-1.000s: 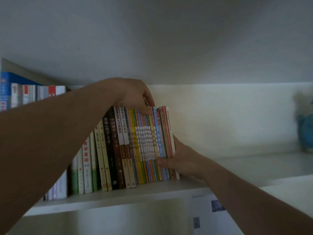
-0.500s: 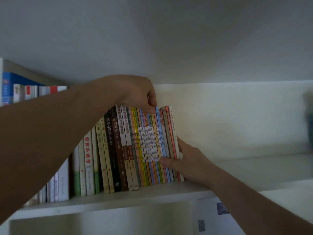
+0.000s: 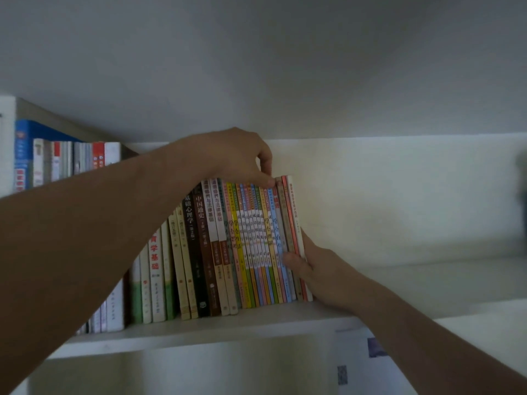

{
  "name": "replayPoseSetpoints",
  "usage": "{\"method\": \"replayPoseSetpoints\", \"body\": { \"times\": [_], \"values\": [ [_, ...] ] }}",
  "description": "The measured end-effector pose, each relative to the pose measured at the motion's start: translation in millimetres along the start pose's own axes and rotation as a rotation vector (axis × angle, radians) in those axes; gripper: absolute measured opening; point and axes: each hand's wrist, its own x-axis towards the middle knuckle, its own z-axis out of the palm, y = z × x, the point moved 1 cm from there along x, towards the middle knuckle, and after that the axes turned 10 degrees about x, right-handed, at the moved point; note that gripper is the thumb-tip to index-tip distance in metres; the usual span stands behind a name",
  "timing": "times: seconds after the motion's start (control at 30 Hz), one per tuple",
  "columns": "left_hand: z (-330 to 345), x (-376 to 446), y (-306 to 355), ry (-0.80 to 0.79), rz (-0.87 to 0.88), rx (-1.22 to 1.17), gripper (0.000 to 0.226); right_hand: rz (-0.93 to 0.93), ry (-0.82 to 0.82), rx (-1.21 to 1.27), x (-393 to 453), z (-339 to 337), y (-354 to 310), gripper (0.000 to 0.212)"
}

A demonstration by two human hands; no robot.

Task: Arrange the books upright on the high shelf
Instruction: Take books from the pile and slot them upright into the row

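- Two bare forearms reach up and away from the camera, the left one entering from 9 o'clock and filling the near left of the head view, the right one entering from 4 o'clock.
- Below the arms, at 6 o'clock, the pale front edge of the white high shelf board [image 3: 256,329] runs across the view, with a sheet of white paper bearing small dark printed patches [image 3: 359,363] hanging under it at 5 o'clock.
- On that shelf stands the row of thin paperback books with multicoloured spines [image 3: 251,246], packed side by side and tilting slightly, tops toward 11 o'clock.
- At the row's right end is the white-spined end book with dark lettering [image 3: 295,223], touching a salmon-pink spine beside it.
- The right hand [image 3: 316,269] grips the lower part of that end of the row: its thumb [image 3: 293,260] lies across the front of the last few spines, and the palm sits against the outer cover. Its other fingers are hidden behind the books.
- The left hand [image 3: 236,158] rests on the top edges of the row, fingers curled down, with thumb and forefinger pinching the top of a book near the right end.
- Farther left, at 9 o'clock, taller volumes stand upright, among them a large blue-spined book [image 3: 22,155].
- Behind everything is the cream back panel of the shelf [image 3: 399,201], and at 3 o'clock a dark blurred object [image 3: 522,178] that cannot be made out.
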Motion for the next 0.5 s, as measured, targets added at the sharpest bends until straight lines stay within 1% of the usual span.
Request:
{"method": "replayPoseSetpoints", "body": {
  "times": [0.13, 0.3, 0.4, 0.43, 0.5],
  "values": [
    [0.6, -2.1, 4.6, -0.009, 0.021, -0.017, 0.035, 0.025, 0.057, 0.058, -2.6, -0.6, 2.5, 0.065],
    [6.7, 0.3, 2.6, 0.029, -0.017, -0.057, 0.030, -0.044, 0.147, -0.066, -5.6, 3.5, -5.6, 0.060],
    [7.8, 0.1, 7.0, 0.027, -0.024, -0.021, 0.032, -0.078, 0.185, -0.083, -7.3, 3.0, -7.8, 0.045],
    [8.1, -0.2, 8.4, 0.027, -0.023, -0.004, 0.033, -0.091, 0.208, -0.077, -7.7, 2.4, -10.4, 0.044],
    [8.4, -0.8, 10.3, 0.028, -0.022, 0.000, 0.030, -0.145, 0.314, -0.116, -7.8, 0.5, -15.8, 0.060]
  ]
}}
